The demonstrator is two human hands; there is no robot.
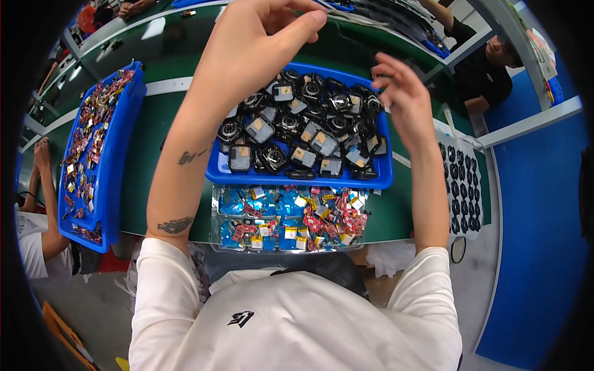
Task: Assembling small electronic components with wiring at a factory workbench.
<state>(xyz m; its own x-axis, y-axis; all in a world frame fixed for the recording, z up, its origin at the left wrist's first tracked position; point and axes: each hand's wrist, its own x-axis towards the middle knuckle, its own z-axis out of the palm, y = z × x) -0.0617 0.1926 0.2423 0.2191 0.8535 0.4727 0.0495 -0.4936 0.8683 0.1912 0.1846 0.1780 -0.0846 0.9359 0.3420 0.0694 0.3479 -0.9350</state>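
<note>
My left hand is raised at the top, beyond the far rim of a blue tray. Its thumb and fingers are closed in a pinch; what they hold, if anything, is hidden. To the right, my right hand hovers by the tray's far right corner, fingers loosely bent and apart, with nothing plainly held. Heaped in the tray are several black smartwatch bodies, some showing round sensor backs, others grey inner faces. Nearer me, a clear divided tray carries small batteries with red flex circuits and blue film.
Left of me stands another blue tray of small battery and circuit parts. On the right, a white sheet holds rows of black pieces. Grey frame bars cross the right side. Other people sit at left and far right.
</note>
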